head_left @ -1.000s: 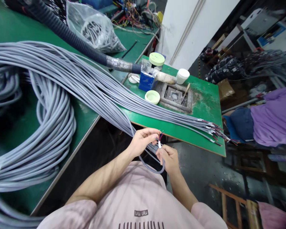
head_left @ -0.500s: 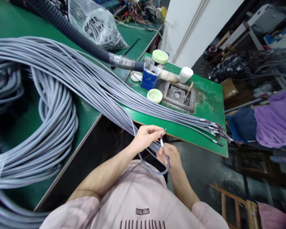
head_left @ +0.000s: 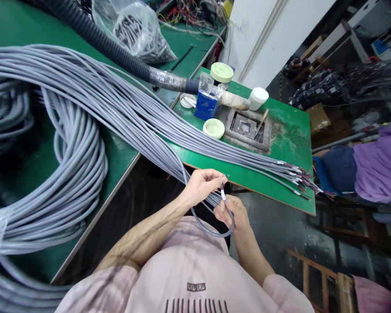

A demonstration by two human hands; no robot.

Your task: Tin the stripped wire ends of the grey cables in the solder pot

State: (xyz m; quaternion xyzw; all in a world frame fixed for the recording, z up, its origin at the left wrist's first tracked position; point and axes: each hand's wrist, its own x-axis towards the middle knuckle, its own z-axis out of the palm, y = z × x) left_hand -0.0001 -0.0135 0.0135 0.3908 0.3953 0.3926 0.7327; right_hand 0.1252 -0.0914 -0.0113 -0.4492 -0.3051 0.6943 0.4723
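A grey cable (head_left: 211, 231) bends in a loop in front of my chest, its end pointing up and away. My right hand (head_left: 233, 211) is closed around it just below a white sleeve (head_left: 223, 194). Above that sleeve, my left hand (head_left: 204, 184) pinches the thin inner wires (head_left: 226, 177), whose bare tips stick out past the fingertips. Beside my hands, a bundle of grey cables (head_left: 195, 137) stretches across the green board (head_left: 288, 143), with stripped dark and red wire ends (head_left: 303, 178) at its right edge.
A solder pot (head_left: 247, 128) with a stick in it is set in the board. Around it are a white cup (head_left: 258, 98), a pale green lid (head_left: 213, 128), a blue box (head_left: 206, 104) and a ribbed hose (head_left: 127, 61). Coiled cables (head_left: 81, 174) lie at left; a person in purple (head_left: 381, 165) is at right.
The view has shifted slightly, so the board and its items sit a little further right. Both hands keep the same hold on the cable and its wires.
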